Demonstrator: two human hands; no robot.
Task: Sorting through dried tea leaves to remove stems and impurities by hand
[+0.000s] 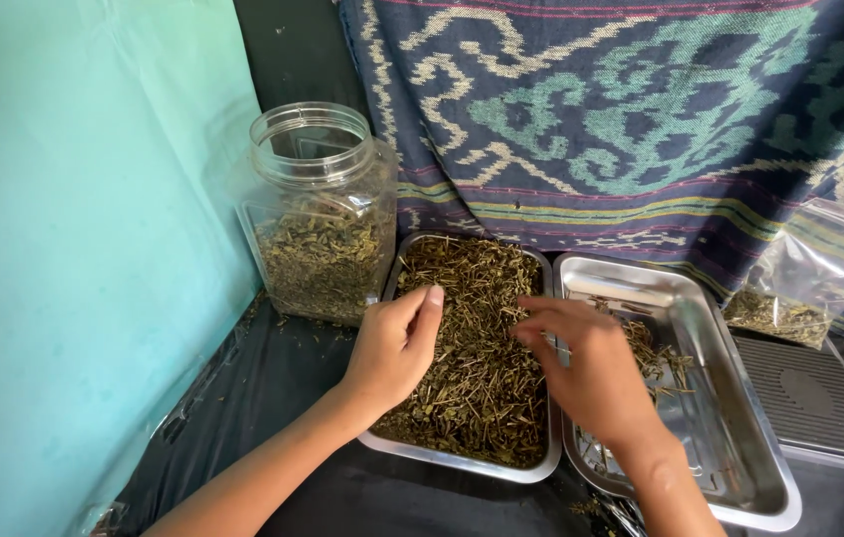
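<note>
1. The left hand (pixel 394 348) rests over the near left part of the left tray (pixel 462 459), fingers curled inward with the thumb up. It seems to pinch a few bits of the dried herb (pixel 472 338), but what it grips, if anything, is hidden under the fingers.
2. The right hand (pixel 591 363) lies over the seam between the left tray and the right tray (pixel 740 467), fingers bent down towards the herb. I cannot tell whether they close on anything.
3. The two hands are apart, with a strip of herb showing between them.
4. The herb fills the left tray nearly to its rim. A thin scatter (pixel 656 353) lies in the right tray, most of which is bare metal.
5. As I judge it, sorting goes best with small pinches, lifted clear of the rim so that no bits drop on the black cloth (pixel 273 398).
6. A clear jar (pixel 318 214), lid off and part full of similar herb, stands just beside the left tray's far corner.
7. A plastic bag (pixel 800 278) with some herb leans against the patterned cloth (pixel 621 109) at right.
8. The grey slab (pixel 820 403) beside the right tray is cut off at the edge, and its kind is unclear.
9. Both forearms leave the view at the bottom.
</note>
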